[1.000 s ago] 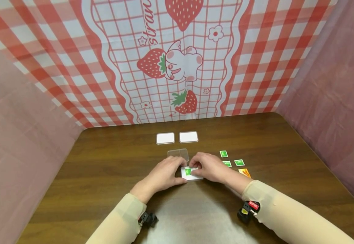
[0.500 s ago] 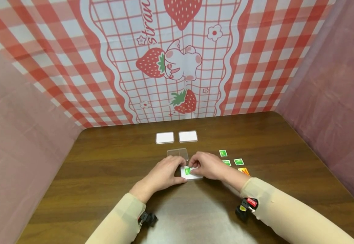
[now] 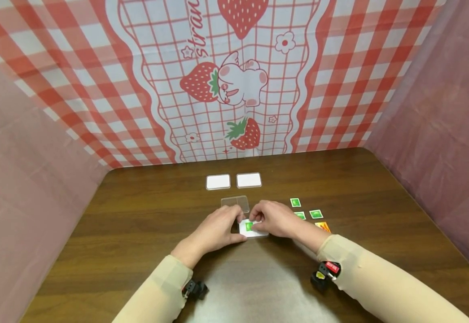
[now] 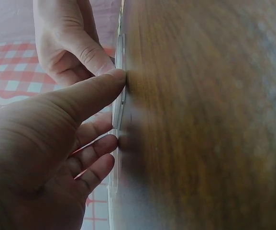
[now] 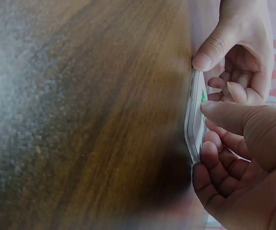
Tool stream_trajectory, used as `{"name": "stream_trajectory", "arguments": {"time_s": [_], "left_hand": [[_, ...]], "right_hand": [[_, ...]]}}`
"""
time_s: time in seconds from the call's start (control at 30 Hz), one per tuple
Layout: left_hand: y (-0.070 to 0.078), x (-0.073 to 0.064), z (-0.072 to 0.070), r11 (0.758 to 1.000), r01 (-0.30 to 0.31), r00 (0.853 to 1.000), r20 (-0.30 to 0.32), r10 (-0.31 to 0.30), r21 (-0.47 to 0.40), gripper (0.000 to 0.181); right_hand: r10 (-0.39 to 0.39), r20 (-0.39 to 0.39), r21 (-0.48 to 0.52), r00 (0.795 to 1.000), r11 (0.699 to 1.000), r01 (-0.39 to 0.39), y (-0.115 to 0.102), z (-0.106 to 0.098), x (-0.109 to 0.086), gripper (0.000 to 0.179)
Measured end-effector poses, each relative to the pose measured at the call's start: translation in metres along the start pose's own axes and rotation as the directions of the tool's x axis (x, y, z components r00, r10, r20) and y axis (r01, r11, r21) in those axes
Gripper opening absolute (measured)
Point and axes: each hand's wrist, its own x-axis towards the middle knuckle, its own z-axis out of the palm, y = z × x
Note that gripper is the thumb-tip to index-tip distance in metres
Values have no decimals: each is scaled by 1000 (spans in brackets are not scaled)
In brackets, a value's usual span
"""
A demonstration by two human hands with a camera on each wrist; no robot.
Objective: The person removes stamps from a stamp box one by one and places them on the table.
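In the head view, my left hand [image 3: 216,229] holds a flat white rectangular case [image 3: 243,229] at its left end. The thumb is at the near edge and the fingers at the far edge. On the white face is a small green square stamp [image 3: 248,226] with a pale border. My right hand [image 3: 278,220] has thumb and index finger at this stamp's right and far edges, pinching it close to the surface. In the right wrist view, the thumb [image 5: 212,108] is against the white face beside the green stamp [image 5: 204,96], with the other fingers curled near the case's edge.
A clear plastic lid [image 3: 234,204] lies just beyond my left fingers. Two more white cases [image 3: 218,181] sit farther back. Several green stamps [image 3: 316,214] lie to the right, with an orange picture piece [image 3: 322,226] near my right forearm. A checked cloth [image 3: 339,89] hangs behind the wooden table [image 3: 137,215].
Both hands stay almost still at the white case. The green stamp shifts very little under the right fingers; the head view drifts slightly.
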Motion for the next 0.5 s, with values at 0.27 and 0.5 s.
{"name": "stream_trajectory", "arguments": {"time_s": [0.27,0.5], "left_hand": [[0,0,0,1000,1,1000,5,-1,5,41],[-1,1,1,1000,-23,1000,11,23,10,52]], "right_hand": [[4,7,23,1000,1000,-4,1,-1,0,13],[14,9,9,1000,1000,-14,-1,-1,-1,14]]}}
